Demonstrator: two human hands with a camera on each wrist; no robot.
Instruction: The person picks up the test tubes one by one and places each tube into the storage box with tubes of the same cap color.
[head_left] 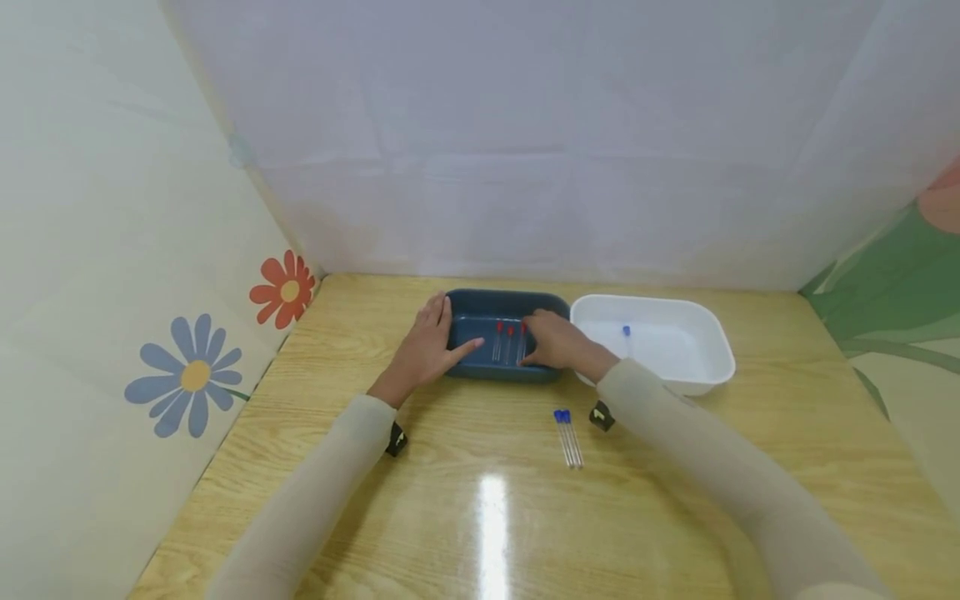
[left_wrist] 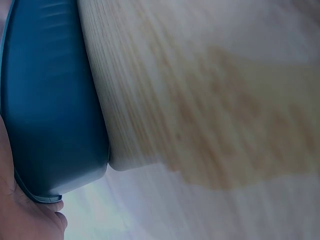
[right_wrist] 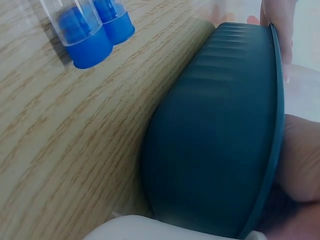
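The left hand (head_left: 424,350), fingers outstretched, rests against the blue tray (head_left: 502,374) — inside, three red-capped tubes (head_left: 511,332) lie beside the right hand (head_left: 558,340), its fingers bent — gripping one, I cannot tell.

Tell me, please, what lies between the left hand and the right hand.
In the head view, red-capped tubes lie between them, inside the dark blue tray.

A: What is the wood-grain table (head_left: 420,500) supporting?
B: A dark blue tray (head_left: 502,373) is standing beneath the left hand (head_left: 426,354) and right hand (head_left: 558,340); a white tray (head_left: 682,337) is standing right of the right hand.
A: Where are the blue-capped tubes (head_left: 573,440) lying?
B: Two are lying on the near side of the right hand.
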